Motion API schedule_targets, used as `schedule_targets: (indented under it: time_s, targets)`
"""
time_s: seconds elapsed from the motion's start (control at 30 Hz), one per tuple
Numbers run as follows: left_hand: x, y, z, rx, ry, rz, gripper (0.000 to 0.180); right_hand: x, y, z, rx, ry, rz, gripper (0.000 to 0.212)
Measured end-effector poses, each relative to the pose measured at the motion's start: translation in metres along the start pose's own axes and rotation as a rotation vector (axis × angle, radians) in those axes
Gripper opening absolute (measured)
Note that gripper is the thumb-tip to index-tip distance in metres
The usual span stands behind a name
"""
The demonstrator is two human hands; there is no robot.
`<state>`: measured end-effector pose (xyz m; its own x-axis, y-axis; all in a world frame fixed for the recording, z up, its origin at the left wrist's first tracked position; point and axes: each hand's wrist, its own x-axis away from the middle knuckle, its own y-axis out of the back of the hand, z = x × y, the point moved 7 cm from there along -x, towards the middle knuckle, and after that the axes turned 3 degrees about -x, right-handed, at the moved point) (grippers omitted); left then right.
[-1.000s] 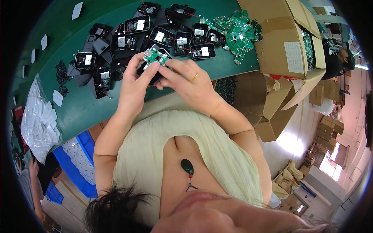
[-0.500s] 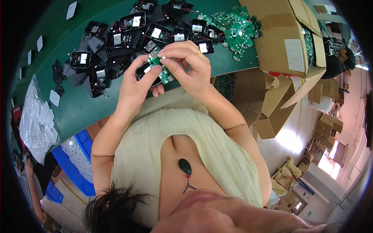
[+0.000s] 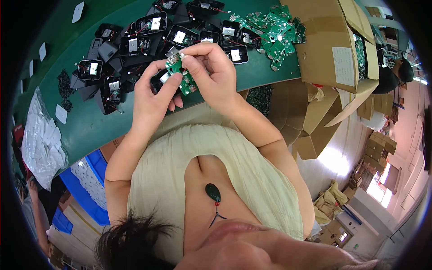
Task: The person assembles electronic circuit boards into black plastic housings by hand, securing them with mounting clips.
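Over the front of the green table, my left hand [image 3: 149, 96] is closed on a green circuit board [image 3: 188, 84], its thumb lying across the board's face. A silvery metal part [image 3: 173, 55] sits at the board's upper end. My right hand [image 3: 217, 75] pinches a small white plug [image 3: 182, 55] against that end, between thumb and forefinger. Part of a black plastic housing [image 3: 157, 82] shows behind my left fingers; whether that hand holds it too is hidden. Many similar open black housings [image 3: 135, 45], with red wires and pale metal blocks, are heaped just beyond.
A pile of green circuit boards [image 3: 274, 38] lies at the far right, beside a large cardboard box [image 3: 317, 40]. Small black parts [image 3: 65, 92] and a clear bag of white pieces [image 3: 42, 139] are on the left. A blue bin [image 3: 81, 193] stands below the table.
Both hands have shifted slightly left with the board, which now shows more of its upper end. The right fingers have moved up to that end, on the white plug.
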<state>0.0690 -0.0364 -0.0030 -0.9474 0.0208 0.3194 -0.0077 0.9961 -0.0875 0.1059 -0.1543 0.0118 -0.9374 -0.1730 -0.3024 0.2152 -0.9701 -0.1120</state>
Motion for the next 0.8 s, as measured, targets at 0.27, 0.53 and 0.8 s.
schedule_targets:
  time_s: [0.27,0.53,0.8]
  targets:
    - [-0.004,0.011,-0.011,-0.085,-0.087,-0.102,0.020,-0.009,-0.002,0.024,0.376,0.329,0.072,0.013]
    - [-0.003,0.021,-0.025,-0.169,-0.173,-0.155,0.023,-0.004,-0.017,0.054,0.866,0.809,0.288,0.027]
    - [0.004,0.018,-0.050,-0.538,-0.652,-0.292,0.023,-0.008,-0.026,0.056,0.935,0.802,0.372,0.026]
